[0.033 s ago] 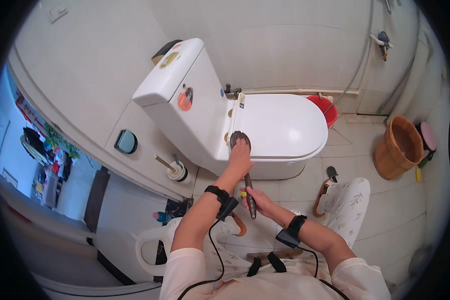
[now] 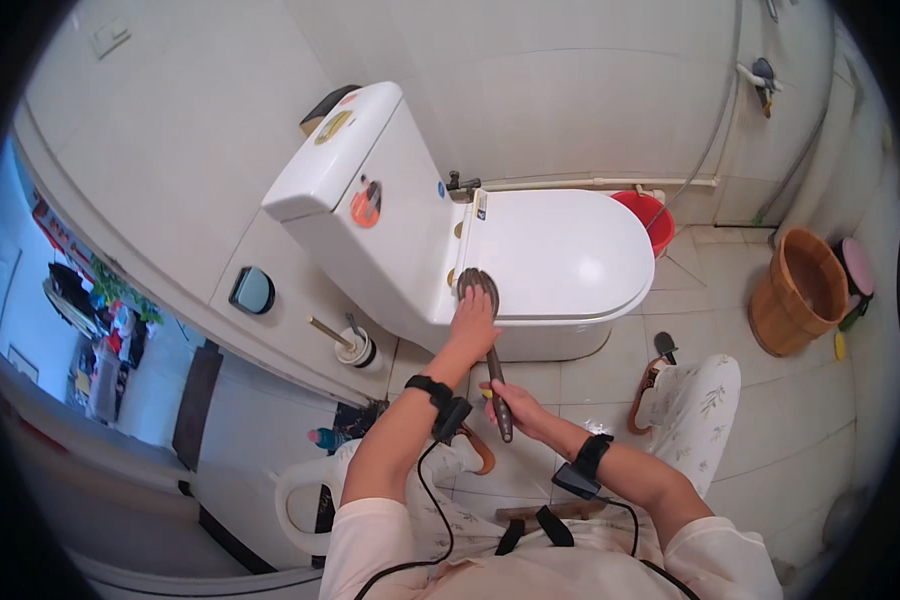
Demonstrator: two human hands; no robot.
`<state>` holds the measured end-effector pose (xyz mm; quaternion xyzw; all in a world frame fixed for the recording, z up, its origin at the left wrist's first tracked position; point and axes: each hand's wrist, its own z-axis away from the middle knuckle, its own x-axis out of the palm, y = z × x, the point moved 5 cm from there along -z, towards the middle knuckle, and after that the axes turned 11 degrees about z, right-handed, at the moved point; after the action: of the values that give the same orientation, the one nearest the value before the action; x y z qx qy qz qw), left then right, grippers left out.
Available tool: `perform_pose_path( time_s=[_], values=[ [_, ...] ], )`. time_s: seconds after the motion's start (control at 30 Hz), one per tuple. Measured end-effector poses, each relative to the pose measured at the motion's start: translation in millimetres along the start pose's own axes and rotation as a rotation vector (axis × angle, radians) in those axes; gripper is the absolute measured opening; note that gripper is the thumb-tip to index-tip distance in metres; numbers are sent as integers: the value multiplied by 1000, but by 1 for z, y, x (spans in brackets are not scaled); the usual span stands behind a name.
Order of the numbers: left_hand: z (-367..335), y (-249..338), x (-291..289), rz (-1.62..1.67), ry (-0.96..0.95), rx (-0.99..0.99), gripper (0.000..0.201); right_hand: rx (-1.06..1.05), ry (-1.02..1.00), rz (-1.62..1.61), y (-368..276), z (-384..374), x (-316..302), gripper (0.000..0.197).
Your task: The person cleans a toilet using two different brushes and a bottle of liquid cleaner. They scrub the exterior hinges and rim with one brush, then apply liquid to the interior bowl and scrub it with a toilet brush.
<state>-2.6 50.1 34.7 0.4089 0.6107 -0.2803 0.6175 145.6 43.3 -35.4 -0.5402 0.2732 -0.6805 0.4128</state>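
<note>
A dark brown hairbrush [image 2: 497,368] with a rounded head and a long handle is held out in front of me. My right hand [image 2: 520,406] is wrapped around the handle, whose end sticks out below it. Stretched fingers of my left hand [image 2: 475,318] lie over the brush head, hiding much of it, so its bristles cannot be made out. Just beyond is a white toilet [image 2: 370,230]; its lid [image 2: 560,250] is down. The brush head overlaps the near edge of the lid in view. A small yellow spot shows beside my right fingers.
A toilet brush holder [image 2: 358,350] stands left of the toilet. Behind the lid sits a red bucket [image 2: 656,214]. To the right are a wooden bucket [image 2: 792,295] and a pink round thing [image 2: 854,268]. A doorway opens at far left. Cables hang from my wrist straps.
</note>
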Motion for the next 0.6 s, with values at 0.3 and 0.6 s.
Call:
perform_pose_path(
  time_s=[0.3, 0.6],
  values=[
    [16, -9, -1, -6, -163, 242, 57, 25, 69, -53, 0, 32, -11, 41],
    [-115, -53, -4, 14, -264, 98, 54, -585, 655, 1260, -125, -19, -80, 59]
  ],
)
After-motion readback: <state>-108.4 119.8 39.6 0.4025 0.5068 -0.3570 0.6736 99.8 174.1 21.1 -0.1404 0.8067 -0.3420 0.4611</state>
